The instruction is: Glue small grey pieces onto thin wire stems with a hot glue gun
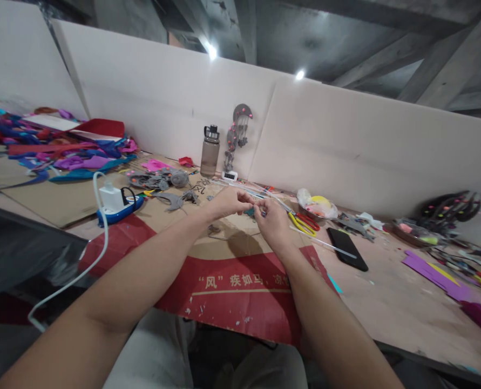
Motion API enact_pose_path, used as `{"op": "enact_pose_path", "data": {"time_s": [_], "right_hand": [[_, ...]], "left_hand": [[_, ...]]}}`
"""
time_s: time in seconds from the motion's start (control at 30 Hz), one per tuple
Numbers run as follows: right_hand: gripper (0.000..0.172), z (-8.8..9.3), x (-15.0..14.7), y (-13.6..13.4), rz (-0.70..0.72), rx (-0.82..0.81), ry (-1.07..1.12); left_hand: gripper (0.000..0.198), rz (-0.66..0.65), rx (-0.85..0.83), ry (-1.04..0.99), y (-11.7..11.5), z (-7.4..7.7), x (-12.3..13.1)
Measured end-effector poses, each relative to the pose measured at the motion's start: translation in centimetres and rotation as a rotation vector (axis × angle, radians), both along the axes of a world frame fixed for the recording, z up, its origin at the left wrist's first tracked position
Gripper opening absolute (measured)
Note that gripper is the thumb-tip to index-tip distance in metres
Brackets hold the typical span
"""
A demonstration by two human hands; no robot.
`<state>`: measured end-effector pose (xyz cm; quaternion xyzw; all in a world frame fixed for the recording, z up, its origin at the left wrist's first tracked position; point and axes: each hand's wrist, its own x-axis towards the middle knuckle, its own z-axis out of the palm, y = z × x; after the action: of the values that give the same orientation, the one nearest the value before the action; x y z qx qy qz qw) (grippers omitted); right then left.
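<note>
My left hand (pixel 229 202) and my right hand (pixel 273 221) meet over a brown and red cardboard sheet (pixel 240 281) on the table. Both are closed in a pinch on a small dark blue-grey piece (pixel 251 210) between the fingertips; it is too small to name. Yellow-handled scissors with red grips (pixel 303 222) lie just right of my right hand. A thin clear stick (pixel 325 246) lies beside them.
A black phone (pixel 347 248) lies to the right. A grey water bottle (pixel 210 151) stands by the white wall. A white charger on a blue power strip (pixel 116 204) sits left, cable trailing. Coloured foam scraps (pixel 62 148) pile far left; purple strips (pixel 438 273) right.
</note>
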<state>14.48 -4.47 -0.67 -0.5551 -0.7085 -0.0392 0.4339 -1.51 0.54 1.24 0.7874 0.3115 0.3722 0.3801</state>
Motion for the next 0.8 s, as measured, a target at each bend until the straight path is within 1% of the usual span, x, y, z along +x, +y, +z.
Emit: {"op": "enact_pose_path", "data": {"time_s": [0.23, 0.47, 0.63, 0.8], "right_hand": [[0.018, 0.01, -0.11, -0.17, -0.037, -0.033, -0.05], [0.016, -0.04, -0.24, -0.18, -0.045, -0.026, -0.044], [0.016, -0.08, -0.27, -0.16, -0.037, -0.037, -0.049], [0.016, -0.03, -0.24, -0.26, 0.0, -0.043, -0.025]], "left_hand": [[0.027, -0.1, -0.083, 0.02, -0.19, 0.29, -0.33], [0.017, -0.054, -0.092, 0.024, -0.34, 0.41, -0.17], [0.016, -0.126, -0.093, 0.025, -0.19, 0.33, -0.38], [0.014, -0.093, -0.147, 0.018, -0.38, 0.57, -0.41]]}}
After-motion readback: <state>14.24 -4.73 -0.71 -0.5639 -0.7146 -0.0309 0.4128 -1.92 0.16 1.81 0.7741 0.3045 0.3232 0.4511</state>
